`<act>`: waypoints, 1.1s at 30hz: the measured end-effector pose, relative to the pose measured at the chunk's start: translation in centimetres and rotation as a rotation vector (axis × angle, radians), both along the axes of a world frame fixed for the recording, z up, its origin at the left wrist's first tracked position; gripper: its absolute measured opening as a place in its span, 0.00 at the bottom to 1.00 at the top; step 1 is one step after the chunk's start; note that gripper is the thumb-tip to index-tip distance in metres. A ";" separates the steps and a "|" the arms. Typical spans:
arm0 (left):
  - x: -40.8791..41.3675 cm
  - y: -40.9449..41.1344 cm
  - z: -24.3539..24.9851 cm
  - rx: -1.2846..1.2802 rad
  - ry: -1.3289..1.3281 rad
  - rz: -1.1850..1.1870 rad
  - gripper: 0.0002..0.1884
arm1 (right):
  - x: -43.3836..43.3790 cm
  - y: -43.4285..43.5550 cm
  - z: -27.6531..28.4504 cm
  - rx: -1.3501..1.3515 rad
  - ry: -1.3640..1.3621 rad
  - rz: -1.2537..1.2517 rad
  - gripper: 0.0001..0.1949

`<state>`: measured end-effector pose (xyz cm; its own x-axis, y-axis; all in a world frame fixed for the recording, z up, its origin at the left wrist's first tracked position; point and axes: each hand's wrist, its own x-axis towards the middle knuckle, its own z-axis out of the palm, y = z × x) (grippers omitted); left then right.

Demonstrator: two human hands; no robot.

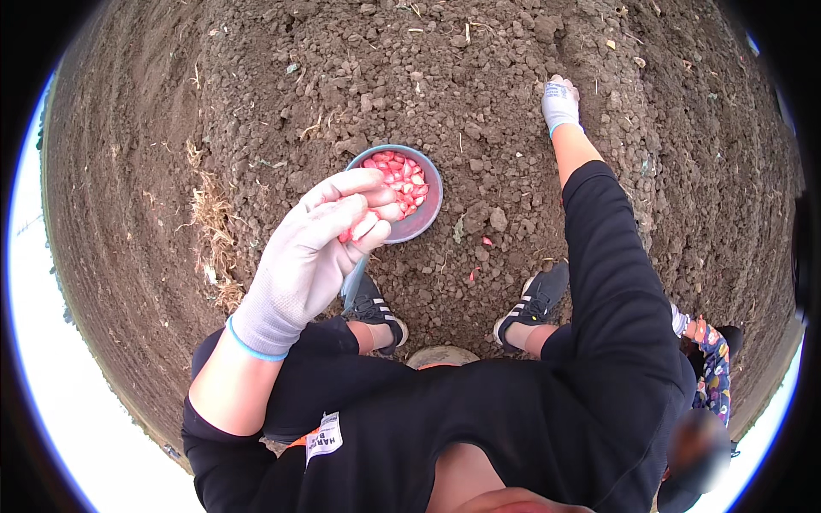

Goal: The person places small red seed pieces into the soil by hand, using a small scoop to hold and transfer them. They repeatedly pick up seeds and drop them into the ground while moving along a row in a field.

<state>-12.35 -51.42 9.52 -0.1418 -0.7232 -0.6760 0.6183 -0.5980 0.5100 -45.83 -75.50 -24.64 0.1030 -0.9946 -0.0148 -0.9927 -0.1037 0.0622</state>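
Note:
My left hand [298, 260], in a whitish knit glove with a blue cuff edge, is raised palm up. Its curled fingers hold a few pink-red garlic cloves [364, 227]. Below and partly behind those fingers stands a round blue-grey bucket [431, 215], with many pink garlic cloves [410, 183] inside. My right hand [560, 102] wears a matching glove and reaches far forward to the right. Its fingertips are down at the brown soil [500, 122], and whatever they may hold is hidden.
Two loose pink pieces [487, 241] lie on the soil between my dark striped shoes [533, 298]. Dry straw and roots [215, 231] lie left of the bucket. Another person [712, 369] in a flowered sleeve is close by at the right. A round pale object [442, 355] is between my legs.

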 end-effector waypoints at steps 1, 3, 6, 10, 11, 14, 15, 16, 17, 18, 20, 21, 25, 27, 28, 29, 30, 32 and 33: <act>0.0 -0.5 0.0 -0.013 0.032 0.002 0.19 | -0.9 -1.5 -0.3 0.019 0.044 -0.005 0.11; 0.6 -0.5 -0.6 -0.040 0.083 0.027 0.19 | -1.0 -1.5 -0.4 0.095 -0.173 -0.108 0.13; 0.8 -0.9 -0.5 -0.073 0.179 0.134 0.18 | -3.7 -2.0 1.2 0.227 -0.026 0.013 0.11; 1.5 0.9 -0.7 -0.103 0.198 0.250 0.18 | 1.5 2.0 11.5 0.052 -0.267 0.189 0.12; 1.6 1.2 -0.8 -0.100 0.204 0.248 0.18 | 3.2 3.7 14.0 -0.074 -0.497 0.260 0.12; 1.6 1.8 -1.7 -0.064 0.142 0.306 0.19 | 11.4 12.0 26.3 0.252 -0.999 0.289 0.16; 1.6 1.9 -1.9 -0.064 0.137 0.300 0.19 | 13.4 14.7 29.2 0.322 -1.056 0.324 0.17; 1.6 2.0 -2.2 -0.063 0.132 0.294 0.19 | 14.9 17.0 31.0 0.378 -1.044 0.396 0.19; 1.7 2.1 -2.7 -0.062 0.128 0.293 0.20 | 16.1 18.8 32.4 0.437 -1.029 0.470 0.20; 2.5 2.2 -3.1 -0.087 0.244 0.197 0.20 | 16.9 20.4 33.9 0.412 -1.028 0.536 0.21; 1.4 2.3 -2.2 -0.177 0.349 0.114 0.18 | 17.6 21.5 32.4 0.270 -0.943 0.599 0.20; 1.3 2.3 -2.2 -0.170 0.339 0.117 0.17 | 17.3 21.6 32.7 0.388 -1.010 0.550 0.19; 1.5 2.4 -3.3 -0.113 0.240 0.158 0.15 | 16.4 20.6 31.7 0.444 -1.154 0.494 0.17; 2.0 2.5 -3.4 -0.160 0.205 0.124 0.15 | 15.7 19.8 31.3 0.497 -1.311 0.463 0.16; 2.0 2.4 -3.4 -0.192 0.195 0.121 0.16 | 15.3 19.2 30.6 0.554 -1.445 0.438 0.16; 1.9 2.4 -3.3 -0.193 0.170 0.143 0.16 | 14.7 18.5 30.1 0.612 -1.579 0.412 0.17; 1.7 2.3 -2.7 -0.193 0.141 0.164 0.16 | 13.8 17.7 30.6 0.741 -1.632 0.278 0.16; 1.6 2.4 -1.8 -0.197 0.134 0.184 0.16 | 11.8 14.6 26.8 0.677 -1.761 0.083 0.13; 1.3 2.2 -1.4 -0.181 0.128 0.161 0.16 | 10.1 12.2 23.9 0.556 -1.654 -0.002 0.12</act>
<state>-11.02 -49.23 8.10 -0.0906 -0.8507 -0.5178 0.7643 -0.3927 0.5114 -35.74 -63.31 -0.78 0.3600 -0.9079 -0.2146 0.0327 0.2422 -0.9697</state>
